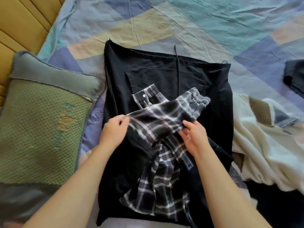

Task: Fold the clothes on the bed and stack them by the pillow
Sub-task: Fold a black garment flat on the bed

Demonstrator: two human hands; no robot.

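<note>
Left hand (113, 130) pinches plaid shirt (164, 145) at its 9 o'clock edge, fingers curled. Right hand (195, 137) grips the fold at 3 o'clock, thumb on top. Shirt lies on folded black garment (156, 74). Green pillow (44, 122) at 9 o'clock, touching. White blanket (263, 145) at 3 o'clock; dark cloth (294, 76) at 2 o'clock, apart.

shirt (162, 129): black/white plaid | trousers (164, 71): plain black | pillow (41, 129): green, honeycomb texture | bedsheet (197, 22): pastel blue, teal, beige blocks | blanket (263, 145): cream
</note>
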